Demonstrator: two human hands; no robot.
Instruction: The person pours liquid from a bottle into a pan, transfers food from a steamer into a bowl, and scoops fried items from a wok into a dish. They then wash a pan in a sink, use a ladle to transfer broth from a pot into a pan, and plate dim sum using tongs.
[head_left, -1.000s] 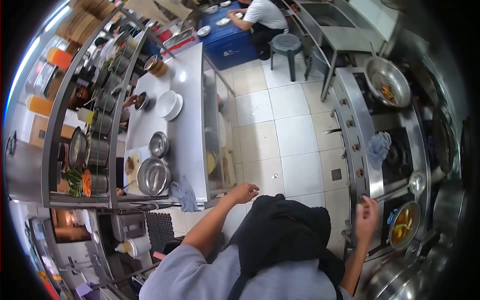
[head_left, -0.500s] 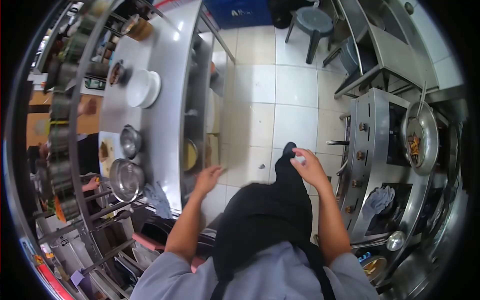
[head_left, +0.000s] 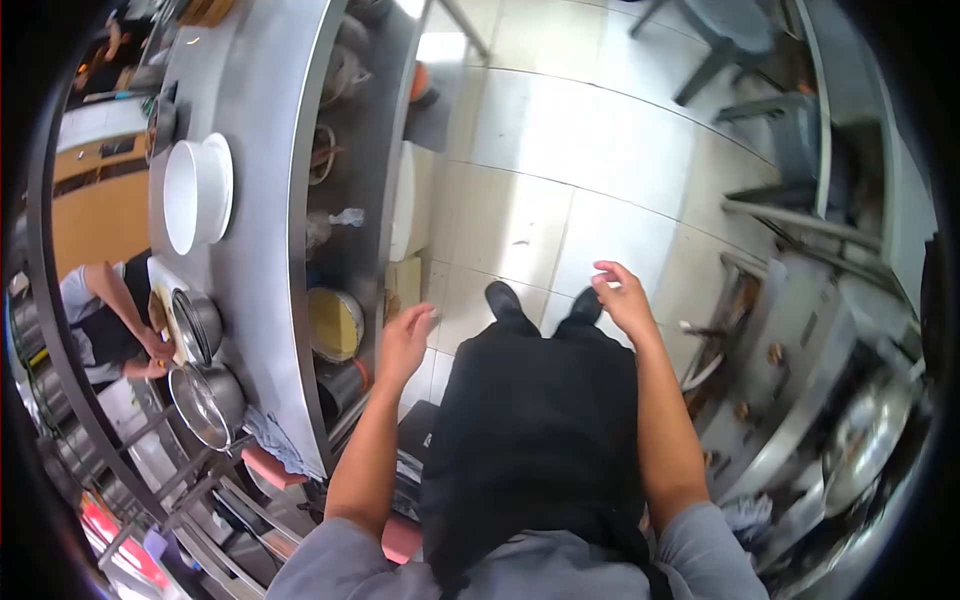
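My left hand (head_left: 405,342) hangs in the air beside the steel counter (head_left: 262,130), with loosely bent fingers and nothing visible in it. My right hand (head_left: 627,300) is held out above the tiled floor, its thumb and fingers slightly apart and nothing seen between them. Neither hand touches anything. Nearest my left hand, on the shelf under the counter, is a round container with yellow contents (head_left: 336,328). White bowls (head_left: 190,195) and metal bowls (head_left: 208,400) stand on the countertop.
Light tiles (head_left: 510,220) run between the counter and the blurred stove (head_left: 770,370) on my right. A metal pan (head_left: 868,440) sits on the stove. Grey stools (head_left: 790,140) stand ahead right. Across the counter, a person's hands (head_left: 155,352) are near a cutting board.
My view has shifted forward along the counter and turned. The white bowls now appear closer and further left; both my shoes show. My hands stay raised at my sides.
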